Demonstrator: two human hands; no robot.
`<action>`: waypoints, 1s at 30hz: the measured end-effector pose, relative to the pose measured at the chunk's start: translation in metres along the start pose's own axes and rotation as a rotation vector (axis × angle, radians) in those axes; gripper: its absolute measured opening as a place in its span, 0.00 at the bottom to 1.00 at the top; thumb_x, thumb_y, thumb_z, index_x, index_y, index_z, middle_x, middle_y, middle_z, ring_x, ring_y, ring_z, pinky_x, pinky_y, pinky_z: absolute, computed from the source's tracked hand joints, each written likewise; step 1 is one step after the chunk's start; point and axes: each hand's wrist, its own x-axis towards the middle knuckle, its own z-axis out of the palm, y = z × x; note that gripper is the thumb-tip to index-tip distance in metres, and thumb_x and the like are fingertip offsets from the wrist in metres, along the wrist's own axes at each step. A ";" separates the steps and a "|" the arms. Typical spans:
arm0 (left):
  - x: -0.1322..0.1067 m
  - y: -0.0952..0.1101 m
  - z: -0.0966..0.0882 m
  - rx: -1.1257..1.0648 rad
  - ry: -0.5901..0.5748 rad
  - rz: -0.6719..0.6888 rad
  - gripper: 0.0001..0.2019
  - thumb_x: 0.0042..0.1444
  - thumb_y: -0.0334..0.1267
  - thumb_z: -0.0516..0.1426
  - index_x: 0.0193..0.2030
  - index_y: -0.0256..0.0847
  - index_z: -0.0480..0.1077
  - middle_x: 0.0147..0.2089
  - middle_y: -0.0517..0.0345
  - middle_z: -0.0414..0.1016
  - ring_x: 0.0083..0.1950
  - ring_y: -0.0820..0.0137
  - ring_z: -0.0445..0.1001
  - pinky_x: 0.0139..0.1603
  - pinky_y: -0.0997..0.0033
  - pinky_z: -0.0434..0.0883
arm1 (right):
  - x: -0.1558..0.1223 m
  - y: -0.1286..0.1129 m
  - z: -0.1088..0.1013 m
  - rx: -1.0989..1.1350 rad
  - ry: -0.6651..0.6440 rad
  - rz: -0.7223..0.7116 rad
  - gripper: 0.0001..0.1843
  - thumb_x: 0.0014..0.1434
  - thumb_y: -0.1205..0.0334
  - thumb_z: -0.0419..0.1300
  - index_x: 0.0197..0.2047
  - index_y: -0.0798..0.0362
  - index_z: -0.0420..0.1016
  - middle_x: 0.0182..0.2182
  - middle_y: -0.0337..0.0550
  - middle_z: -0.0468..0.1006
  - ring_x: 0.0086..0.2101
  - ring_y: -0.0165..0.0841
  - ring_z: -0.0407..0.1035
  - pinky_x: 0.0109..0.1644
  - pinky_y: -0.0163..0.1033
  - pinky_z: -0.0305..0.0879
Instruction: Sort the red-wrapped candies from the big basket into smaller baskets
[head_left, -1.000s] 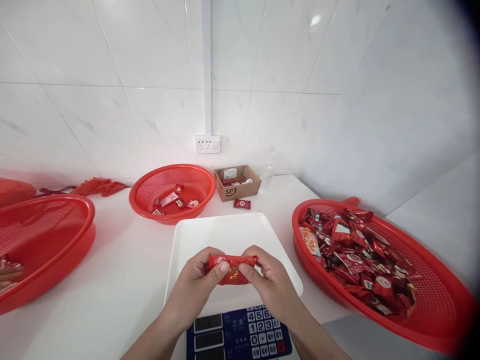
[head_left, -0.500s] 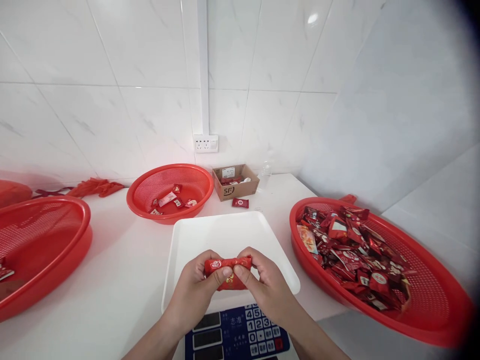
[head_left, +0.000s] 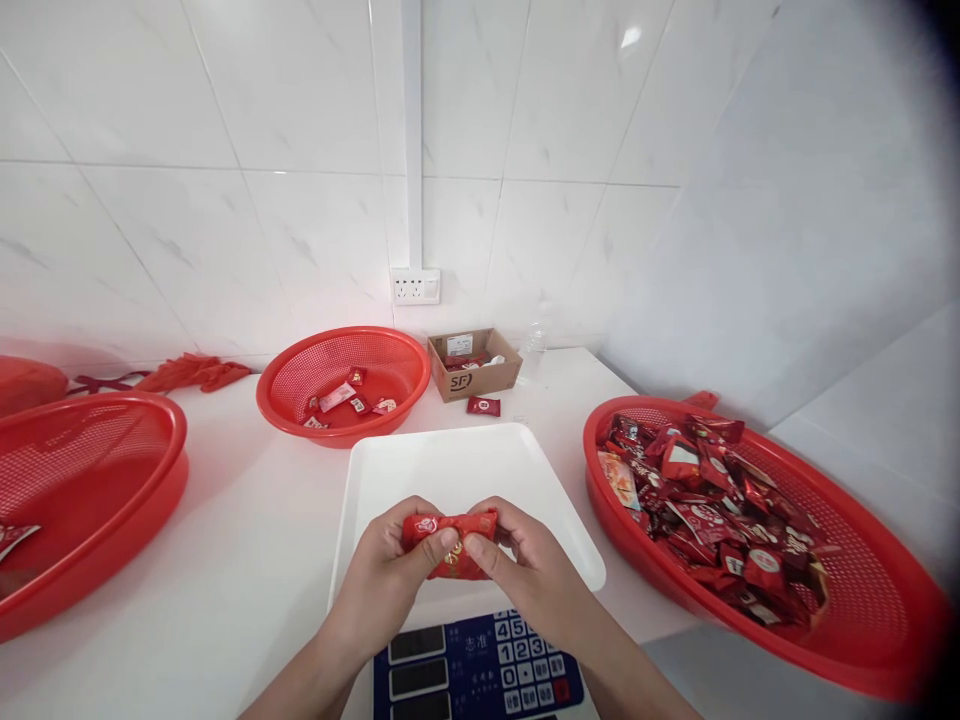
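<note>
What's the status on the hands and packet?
Left hand, right hand: both pinching red foil packet. Above white tray. Red basket of packets off to the right, apart from hands.

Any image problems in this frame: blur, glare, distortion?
Head view: the wide lens bends the wall tiles and stretches the red basket on the right; dark vignetting shades the right edge; a small glare spot marks one tile; the left hand, right hand and red packet look sharp.
</note>
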 end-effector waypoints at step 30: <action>0.002 -0.009 0.000 0.027 -0.173 -0.008 0.14 0.53 0.45 0.59 0.42 0.42 0.63 0.37 0.59 0.68 0.38 0.70 0.66 0.39 0.69 0.64 | 0.003 0.015 0.000 0.109 0.168 0.060 0.10 0.57 0.55 0.52 0.29 0.51 0.61 0.23 0.32 0.60 0.24 0.27 0.54 0.27 0.33 0.53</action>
